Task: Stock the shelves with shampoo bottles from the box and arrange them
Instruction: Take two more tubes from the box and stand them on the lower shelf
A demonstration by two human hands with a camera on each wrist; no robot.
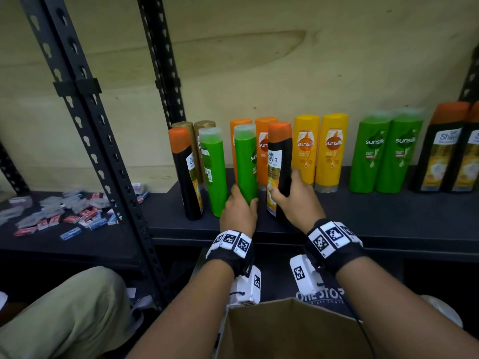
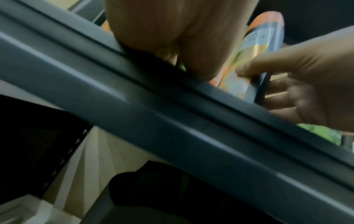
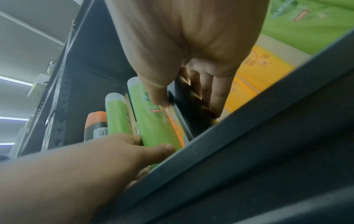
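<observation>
Nearest, below the shelf's front edge, the cardboard box [image 1: 293, 330] sits open between the forearms; its inside is out of view.

Over that edge, the left hand [image 1: 239, 212] wraps the lower part of a green bottle [image 1: 245, 164], fingers behind it and thumb across the front, as the right wrist view shows. The right hand [image 1: 293, 200] clasps a black bottle [image 1: 280, 167] with an orange cap, thumb on the label, fingers round the far side. Both bottles stand upright near the front edge, just beside each other. Low grips like these probably serve to slide or lift them without tipping, most likely towards their own kinds.

Left of the hands another black bottle [image 1: 185, 174] and another green one [image 1: 213, 172] stand loose near the front edge, apparently also unsorted.

Behind, along the back edge of the shelf [image 1: 363, 216], gold bottles [image 1: 204, 125] stand at the left and orange bottles [image 1: 264, 141] directly behind the held pair. Further right are two yellow bottles [image 1: 318, 149], then a green pair [image 1: 386, 151], then a black pair [image 1: 451, 149] at the right end. The yellow pair stands between the held bottles and their matches, so carrying across the bare front strip seems easier than threading the back row.

On the neighbouring shelf at left, past the black upright [image 1: 103, 151], small packets [image 1: 64, 211] lie scattered.
</observation>
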